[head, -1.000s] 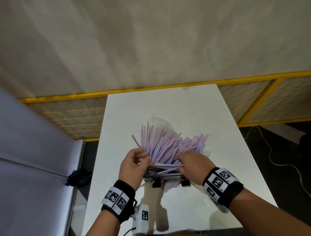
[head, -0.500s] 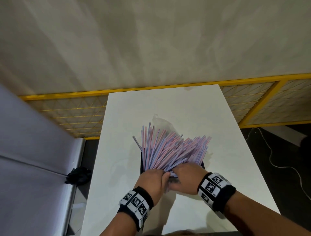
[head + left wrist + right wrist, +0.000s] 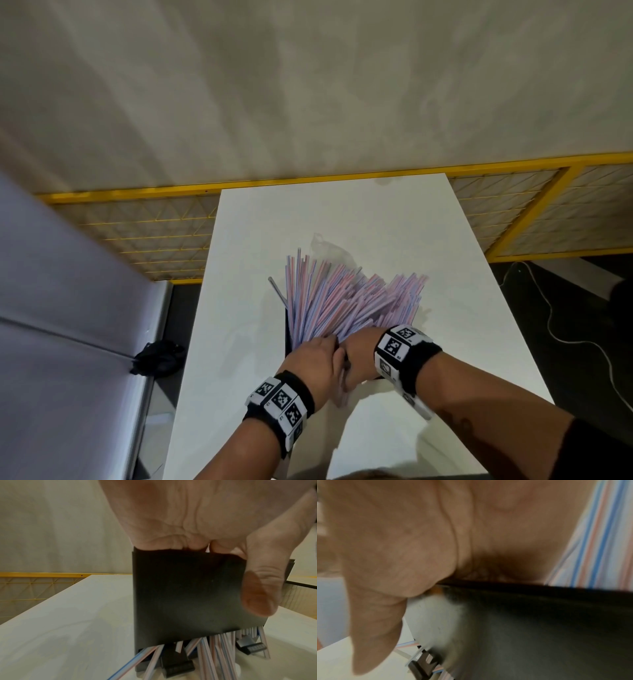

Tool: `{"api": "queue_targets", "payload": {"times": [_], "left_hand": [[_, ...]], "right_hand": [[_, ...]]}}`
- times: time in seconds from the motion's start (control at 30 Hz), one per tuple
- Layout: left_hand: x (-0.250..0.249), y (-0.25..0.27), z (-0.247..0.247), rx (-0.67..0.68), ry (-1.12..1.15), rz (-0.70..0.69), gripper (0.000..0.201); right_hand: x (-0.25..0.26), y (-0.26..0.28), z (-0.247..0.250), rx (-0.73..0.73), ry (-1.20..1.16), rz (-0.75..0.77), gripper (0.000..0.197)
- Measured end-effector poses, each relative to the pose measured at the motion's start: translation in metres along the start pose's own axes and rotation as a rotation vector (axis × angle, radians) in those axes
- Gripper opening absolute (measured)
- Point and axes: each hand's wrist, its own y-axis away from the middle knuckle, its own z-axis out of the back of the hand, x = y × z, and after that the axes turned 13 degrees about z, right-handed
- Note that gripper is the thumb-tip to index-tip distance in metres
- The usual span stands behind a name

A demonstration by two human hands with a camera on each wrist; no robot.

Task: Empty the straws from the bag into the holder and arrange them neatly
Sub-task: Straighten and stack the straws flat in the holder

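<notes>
A black holder [image 3: 287,329] stands on the white table [image 3: 308,212], and pink-and-blue striped straws [image 3: 342,298] fan out of its top toward the far right. My left hand [image 3: 315,359] grips its near wall [image 3: 185,595], fingers over the top edge and thumb [image 3: 257,595] on the outside. Beside it, my right hand [image 3: 359,346] lies over the same rim [image 3: 539,628]. That hand's fingers are hidden among the straws [image 3: 599,540] and its thumb hangs outside. Straw ends [image 3: 214,655] stick out under the holder between its black feet [image 3: 176,668]. The clear bag [image 3: 327,248] lies behind the straws.
A yellow mesh fence [image 3: 154,233] runs behind and to both sides of the table. A grey padded surface [image 3: 68,308] is on the left, with a black object [image 3: 157,356] on the floor beside it. A white cable [image 3: 565,325] trails over the dark floor on the right.
My left hand has come off the left side of the straw bundle and dropped to the holder's near wall, next to my right hand. The straws stay fanned out.
</notes>
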Motion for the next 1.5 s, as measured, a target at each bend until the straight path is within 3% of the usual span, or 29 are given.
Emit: {"api": "queue_targets", "payload": {"times": [0.2, 0.37, 0.53, 0.6, 0.7, 0.8, 1.03, 1.27, 1.37, 1.5], "left_hand": [[-0.001, -0.002, 0.002, 0.034, 0.037, 0.009, 0.038], [-0.002, -0.004, 0.004, 0.091, 0.023, 0.088, 0.042], [0.0, -0.006, 0.002, 0.109, 0.04, 0.117, 0.041], [0.0, -0.006, 0.002, 0.105, 0.01, 0.1, 0.044], [0.0, -0.004, 0.001, 0.075, -0.046, 0.063, 0.048], [0.002, 0.0, 0.001, 0.029, -0.043, 0.04, 0.048], [0.004, 0.007, 0.004, -0.053, 0.042, 0.014, 0.039], [0.01, 0.006, 0.009, -0.051, -0.08, 0.039, 0.043], [0.009, 0.005, 0.011, -0.028, -0.161, 0.057, 0.047], [0.01, 0.004, 0.009, 0.006, -0.232, 0.056, 0.052]], "right_hand": [[-0.01, -0.006, 0.001, 0.004, -0.033, -0.007, 0.063], [-0.002, -0.001, 0.002, -0.03, -0.074, -0.006, 0.031], [0.0, 0.004, -0.001, -0.102, -0.05, 0.061, 0.027], [0.002, 0.006, -0.001, -0.101, -0.069, 0.051, 0.015], [0.002, 0.007, -0.002, -0.105, -0.105, 0.061, 0.028], [0.003, 0.008, -0.002, -0.122, -0.105, 0.058, 0.023], [0.002, 0.015, -0.012, -0.461, -0.042, 0.101, 0.026], [0.013, 0.027, -0.011, -0.624, 0.027, 0.205, 0.029], [0.015, 0.041, -0.01, -0.634, 0.12, 0.184, 0.03], [0.009, 0.059, -0.018, -0.452, 0.3, -0.026, 0.05]]}}
